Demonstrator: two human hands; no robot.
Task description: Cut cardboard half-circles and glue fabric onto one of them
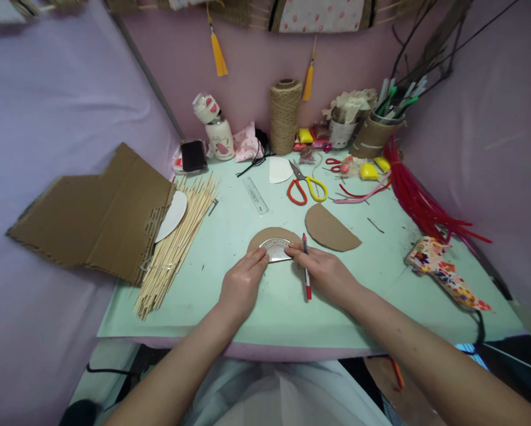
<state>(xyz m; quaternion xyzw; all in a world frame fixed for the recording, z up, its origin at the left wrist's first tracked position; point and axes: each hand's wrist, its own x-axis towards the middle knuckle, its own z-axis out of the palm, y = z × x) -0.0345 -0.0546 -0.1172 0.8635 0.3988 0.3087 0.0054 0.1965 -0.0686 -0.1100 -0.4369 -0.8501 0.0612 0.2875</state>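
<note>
In the middle of the table a clear protractor (275,252) lies on a brown cardboard half-circle (272,232), its curved side facing away from me. My left hand (242,284) holds the protractor's left end down with its fingers drawn together. At the other end, the fingertips of my right hand (330,271) press on the protractor. A red pen (307,278) is tucked between the fingers of that same hand, pointing away from me. Beside it, a second cardboard half-circle (330,229) rests flat. Behind the hands are a small clear ruler (256,196) and scissors (307,186) with red and yellow handles.
Bamboo sticks (172,248) and folded cardboard (92,216) lie left, with a white paper half-circle (173,216) on them. At the back stand a twine spool (285,118) and a white bottle (220,139). A floral glue gun (447,272) and red strips (418,201) lie right.
</note>
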